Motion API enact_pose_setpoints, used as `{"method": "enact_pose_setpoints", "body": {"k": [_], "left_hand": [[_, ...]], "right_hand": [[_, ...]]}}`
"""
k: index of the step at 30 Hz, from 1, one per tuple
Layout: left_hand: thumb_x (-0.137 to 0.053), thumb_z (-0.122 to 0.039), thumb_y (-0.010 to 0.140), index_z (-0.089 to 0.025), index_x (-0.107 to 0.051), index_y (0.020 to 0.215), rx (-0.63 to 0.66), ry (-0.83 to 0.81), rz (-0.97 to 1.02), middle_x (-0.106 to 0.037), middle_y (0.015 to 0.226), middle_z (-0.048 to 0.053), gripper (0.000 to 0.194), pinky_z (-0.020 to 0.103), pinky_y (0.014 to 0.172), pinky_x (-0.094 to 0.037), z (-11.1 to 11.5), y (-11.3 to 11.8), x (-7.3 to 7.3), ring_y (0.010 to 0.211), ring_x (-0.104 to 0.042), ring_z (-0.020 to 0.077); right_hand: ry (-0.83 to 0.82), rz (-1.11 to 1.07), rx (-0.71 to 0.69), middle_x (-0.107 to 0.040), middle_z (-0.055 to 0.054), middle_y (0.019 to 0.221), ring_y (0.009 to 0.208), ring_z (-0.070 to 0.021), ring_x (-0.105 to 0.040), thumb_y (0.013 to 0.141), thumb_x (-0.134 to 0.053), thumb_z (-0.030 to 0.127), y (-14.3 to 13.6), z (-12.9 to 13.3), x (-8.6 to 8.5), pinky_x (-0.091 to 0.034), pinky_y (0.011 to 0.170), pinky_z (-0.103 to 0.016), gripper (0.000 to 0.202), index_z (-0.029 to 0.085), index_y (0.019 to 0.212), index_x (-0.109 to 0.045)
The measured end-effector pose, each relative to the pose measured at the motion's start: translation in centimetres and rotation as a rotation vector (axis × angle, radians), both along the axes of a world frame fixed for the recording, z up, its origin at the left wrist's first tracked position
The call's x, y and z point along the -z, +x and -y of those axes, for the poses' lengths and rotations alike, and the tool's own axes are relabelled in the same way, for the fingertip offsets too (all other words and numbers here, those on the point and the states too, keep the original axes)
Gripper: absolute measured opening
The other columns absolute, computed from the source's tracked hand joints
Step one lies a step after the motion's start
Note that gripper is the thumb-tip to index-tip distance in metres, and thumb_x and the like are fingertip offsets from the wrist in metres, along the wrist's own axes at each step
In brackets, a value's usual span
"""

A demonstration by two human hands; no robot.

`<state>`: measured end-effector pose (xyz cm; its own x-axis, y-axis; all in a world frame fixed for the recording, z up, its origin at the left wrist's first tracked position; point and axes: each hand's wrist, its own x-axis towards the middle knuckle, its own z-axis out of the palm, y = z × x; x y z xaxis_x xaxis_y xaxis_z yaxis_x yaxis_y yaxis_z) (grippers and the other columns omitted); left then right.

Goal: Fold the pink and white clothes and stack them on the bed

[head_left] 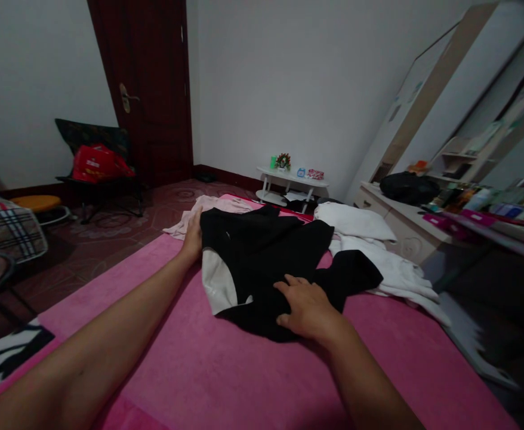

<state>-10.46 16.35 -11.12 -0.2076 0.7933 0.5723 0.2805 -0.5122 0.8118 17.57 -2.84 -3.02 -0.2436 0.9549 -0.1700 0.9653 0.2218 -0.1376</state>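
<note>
A black shirt (262, 245), rumpled and partly spread, lies on the pink bed cover (226, 382). Pale inner fabric or a pale panel shows on its left side, and a sleeve-like part stretches out to the right. Against the shirt's far left edge is my left hand (193, 235); its fingers are mostly hidden by the cloth, so I cannot make out their grip. My right hand (307, 307) rests palm down on the near right part of the shirt, fingers spread and open.
Folded white clothes (355, 222) lie right of the shirt, and a light pink garment (215, 205) lies behind it. A cluttered dresser (396, 209) stands at the right. Beyond the bed are a small white table (289, 177) and a chair holding a red bag (98, 162).
</note>
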Motion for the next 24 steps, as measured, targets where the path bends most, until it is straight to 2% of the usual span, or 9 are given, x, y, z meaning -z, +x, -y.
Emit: {"method": "enact_pose_setpoints", "body": {"k": [3, 5, 7, 10, 13, 14, 17, 19, 24], "left_hand": [[-0.063, -0.032, 0.074, -0.020, -0.050, 0.130, 0.025, 0.109, -0.138, -0.046, 0.141, 0.010, 0.059, 0.038, 0.113, -0.026, -0.4, -0.3, 0.5, 0.133, -0.038, 0.0255], [-0.060, -0.031, 0.075, -0.021, -0.052, 0.128, 0.076, 0.135, -0.145, -0.050, 0.137, 0.009, 0.055, 0.037, 0.113, -0.027, -0.5, -0.3, 0.6, 0.130, -0.042, 0.0243], [-0.055, -0.030, 0.075, -0.020, -0.057, 0.121, 0.122, 0.115, -0.097, -0.057, 0.130, 0.006, 0.047, 0.037, 0.111, -0.029, -0.5, -0.2, 0.8, 0.124, -0.048, 0.0234], [-0.049, -0.030, 0.074, -0.018, -0.063, 0.104, 0.139, 0.055, -0.018, -0.064, 0.114, 0.005, 0.035, 0.039, 0.106, -0.035, -0.5, 0.0, 1.0, 0.113, -0.055, 0.0238], [-0.053, -0.032, 0.071, -0.017, -0.063, 0.099, 0.167, 0.047, -0.006, -0.066, 0.108, 0.007, 0.034, 0.039, 0.102, -0.039, -0.4, 0.5, 0.9, 0.107, -0.057, 0.0250], [-0.056, -0.033, 0.070, -0.016, -0.062, 0.099, 0.183, 0.048, -0.001, -0.066, 0.107, 0.007, 0.034, 0.039, 0.100, -0.041, -0.4, 0.8, 0.7, 0.105, -0.058, 0.0253], [-0.059, -0.036, 0.069, -0.016, -0.062, 0.097, 0.229, 0.045, 0.018, -0.067, 0.104, 0.007, 0.034, 0.039, 0.096, -0.044, -0.3, 1.9, 0.2, 0.102, -0.060, 0.0256], [-0.057, -0.036, 0.070, -0.016, -0.062, 0.097, 0.258, 0.037, 0.025, -0.068, 0.103, 0.007, 0.033, 0.039, 0.096, -0.045, -0.2, 2.7, 0.1, 0.102, -0.061, 0.0251], [-0.050, -0.033, 0.075, -0.016, -0.063, 0.105, 0.343, -0.013, 0.005, -0.067, 0.112, 0.008, 0.036, 0.041, 0.097, -0.045, -0.2, 3.8, 0.6, 0.104, -0.061, 0.0239]], "right_hand": [[-0.147, -0.100, -0.075, -0.035, -0.012, 0.150, 0.135, -0.0374, -0.035, 0.049, -0.084, 0.025, 1.9, 0.2, 0.2, -0.031, 0.105, -0.054, 0.098, 0.033, 0.138, -0.046], [-0.159, -0.116, -0.087, -0.033, -0.009, 0.152, 0.136, -0.0351, -0.034, 0.047, -0.083, 0.019, 2.4, 0.4, 0.4, -0.032, 0.105, -0.050, 0.101, 0.036, 0.138, -0.045], [-0.112, -0.110, -0.087, -0.039, -0.008, 0.149, 0.132, -0.0333, -0.039, 0.050, -0.078, 0.016, 2.3, 0.5, 0.7, -0.037, 0.102, -0.046, 0.091, 0.034, 0.135, -0.050], [0.005, -0.107, -0.076, -0.058, -0.005, 0.128, 0.114, -0.0266, -0.055, 0.061, -0.067, 0.015, 1.8, 0.0, 1.3, -0.043, 0.092, -0.038, 0.059, 0.028, 0.118, -0.061], [0.080, -0.119, 0.015, -0.057, -0.006, 0.129, 0.114, -0.0253, -0.054, 0.067, -0.061, 0.019, 2.2, -0.8, 1.7, -0.040, 0.095, -0.039, 0.041, 0.024, 0.108, -0.064], [0.051, -0.136, 0.016, -0.050, -0.007, 0.138, 0.121, -0.0267, -0.049, 0.067, -0.064, 0.022, 2.6, -1.0, 1.7, -0.037, 0.099, -0.041, 0.045, 0.025, 0.112, -0.062], [-0.149, -0.201, -0.092, -0.028, -0.008, 0.154, 0.138, -0.0283, -0.030, 0.057, -0.076, 0.028, 4.2, -1.3, 1.5, -0.027, 0.109, -0.043, 0.080, 0.028, 0.133, -0.049], [-0.208, -0.216, -0.143, -0.025, -0.008, 0.155, 0.140, -0.0281, -0.026, 0.051, -0.079, 0.025, 4.9, -1.4, 1.6, -0.026, 0.110, -0.042, 0.090, 0.029, 0.135, -0.046], [0.053, -0.208, -0.109, -0.047, -0.008, 0.140, 0.123, -0.0262, -0.047, 0.054, -0.067, 0.016, 4.0, -1.6, 2.8, -0.040, 0.098, -0.034, 0.055, 0.022, 0.108, -0.062]]}}
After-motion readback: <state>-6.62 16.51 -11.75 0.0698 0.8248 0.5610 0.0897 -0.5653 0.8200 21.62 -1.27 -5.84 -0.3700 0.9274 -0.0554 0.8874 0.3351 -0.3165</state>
